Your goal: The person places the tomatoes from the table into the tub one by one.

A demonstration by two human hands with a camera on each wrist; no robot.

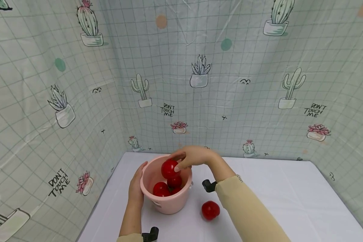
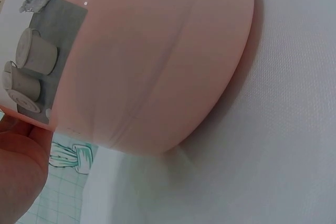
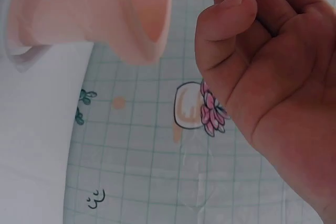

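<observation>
A pink bucket stands upright on the white table with several red tomatoes inside, one tomato at the front left. My left hand grips the bucket's left side, fingers around the outer wall and fingertips at the rim. In the left wrist view, the left hand shows at the lower left, its fingers partly hidden behind the bucket. My right hand reaches over the far right rim and holds a tomato, thumb on its near side, above the others. The right wrist view shows the right palm beside the bucket mouth.
Another tomato lies on the white table, right of the bucket and near the right forearm. A cactus-print sheet hangs behind the table and along its sides. A printed label covers part of the bucket's wall.
</observation>
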